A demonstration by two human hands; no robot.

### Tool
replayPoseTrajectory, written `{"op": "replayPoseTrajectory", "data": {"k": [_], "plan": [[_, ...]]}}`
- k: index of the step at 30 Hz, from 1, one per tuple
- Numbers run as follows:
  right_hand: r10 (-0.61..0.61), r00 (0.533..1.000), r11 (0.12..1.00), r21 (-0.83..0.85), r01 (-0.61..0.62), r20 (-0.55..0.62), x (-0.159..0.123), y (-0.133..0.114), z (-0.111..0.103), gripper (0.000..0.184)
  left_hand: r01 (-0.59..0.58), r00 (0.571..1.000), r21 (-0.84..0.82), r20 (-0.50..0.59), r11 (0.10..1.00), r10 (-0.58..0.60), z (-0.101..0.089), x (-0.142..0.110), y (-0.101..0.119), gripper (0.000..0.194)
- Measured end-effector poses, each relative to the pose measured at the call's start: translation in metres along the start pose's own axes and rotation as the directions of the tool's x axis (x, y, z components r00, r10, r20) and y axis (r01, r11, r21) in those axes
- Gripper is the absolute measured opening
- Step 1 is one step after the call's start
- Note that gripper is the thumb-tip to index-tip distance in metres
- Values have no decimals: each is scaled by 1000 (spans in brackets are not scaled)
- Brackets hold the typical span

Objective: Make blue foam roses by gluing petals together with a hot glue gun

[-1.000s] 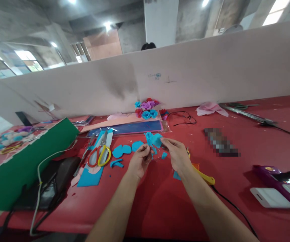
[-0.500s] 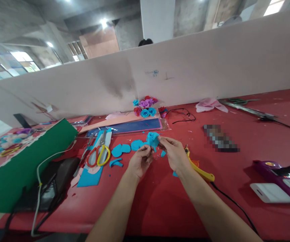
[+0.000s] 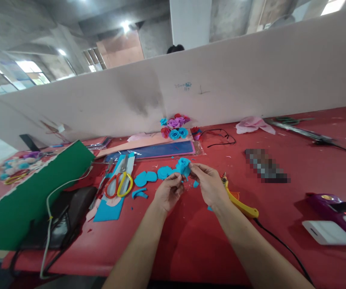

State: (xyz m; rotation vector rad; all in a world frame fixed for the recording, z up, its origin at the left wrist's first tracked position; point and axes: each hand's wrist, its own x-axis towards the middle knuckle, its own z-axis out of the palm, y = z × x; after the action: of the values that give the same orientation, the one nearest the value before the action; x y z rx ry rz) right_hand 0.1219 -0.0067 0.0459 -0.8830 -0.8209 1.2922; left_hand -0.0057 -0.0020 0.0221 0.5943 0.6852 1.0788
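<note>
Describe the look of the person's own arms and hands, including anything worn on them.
The left hand and right hand are both ungloved. The left forearm and right forearm are bare as far as the view shows, with no sleeve, watch or bracelet visible. The fingers are too small in view to rule out a thin ring.

You hold one blue flower (image 3: 183,165), petals overlapping, bloom uppermost, its base at your left hand (image 3: 168,194), its side pinched by your right hand (image 3: 210,185).
</note>
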Motion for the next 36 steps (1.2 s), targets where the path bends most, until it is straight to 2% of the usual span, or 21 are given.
{"op": "replayPoseTrajectory", "data": {"k": [8,16,22,26,30,33,36], "plan": [[16,1000,999,35,-16,22,0,2,0,21,7,1000,-46,-30,999,-8,3,0,2,23],[-7,999,999,32,6,31,-2,2,0,17,-28,998,-69,-61,997,24,-3,4,-1,26],[-5,999,999,51,8,-48,-4,-1,1,21,-79,997,-64,-22,995,77,-7,4,3,26],[-1,996,997,-81,9,91,-4,2,0,17,-138,990,0,34,990,138,-12,4,5,20],[-26,972,994,-101,51,232,-4,5,1,17,-196,980,42,52,980,194,-14,4,6,16],[-47,960,990,-118,82,277,-3,7,0,18,-210,977,48,50,977,207,-13,4,6,17],[-67,960,980,-162,114,272,-2,8,-1,18,-231,972,58,64,971,227,-11,3,7,18]]}}
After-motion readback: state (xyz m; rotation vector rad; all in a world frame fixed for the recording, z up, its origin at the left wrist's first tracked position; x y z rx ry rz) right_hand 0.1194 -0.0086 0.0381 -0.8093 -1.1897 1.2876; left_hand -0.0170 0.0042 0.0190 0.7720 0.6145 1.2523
